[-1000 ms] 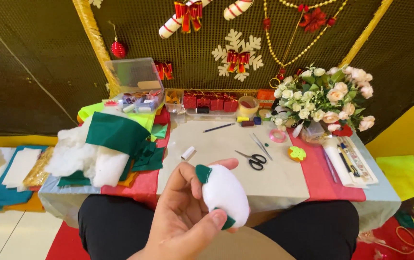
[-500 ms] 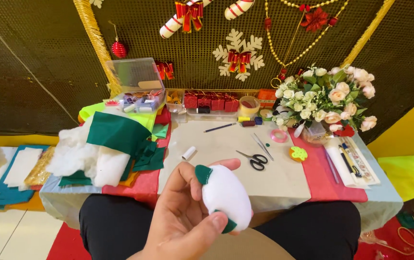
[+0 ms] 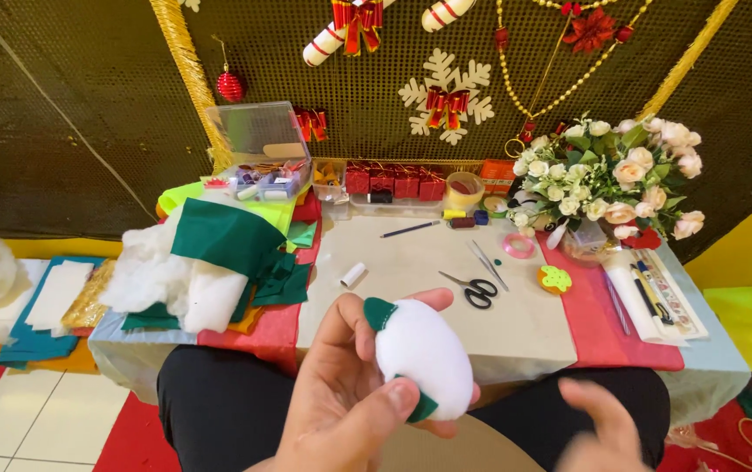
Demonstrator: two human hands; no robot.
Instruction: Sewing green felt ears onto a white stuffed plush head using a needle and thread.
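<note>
The table (image 3: 516,332) is carrying green felt (image 3: 227,236) and white stuffing (image 3: 162,280) at its left side and a bouquet (image 3: 612,179) at its right. Above the lap, the left hand (image 3: 341,402) is closing its grip around a stuffed white felt piece (image 3: 424,354) with green tips. The right hand (image 3: 599,433) is hovering blurred, fingers loose, gripping nothing. Black scissors (image 3: 474,290) are lying just beyond.

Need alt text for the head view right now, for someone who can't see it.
The left hand holds up a stuffed white felt piece with green tips above the lap; the blurred right hand is empty at lower right. Beyond, the craft table carries scissors, green felt and a flower bouquet.
</note>
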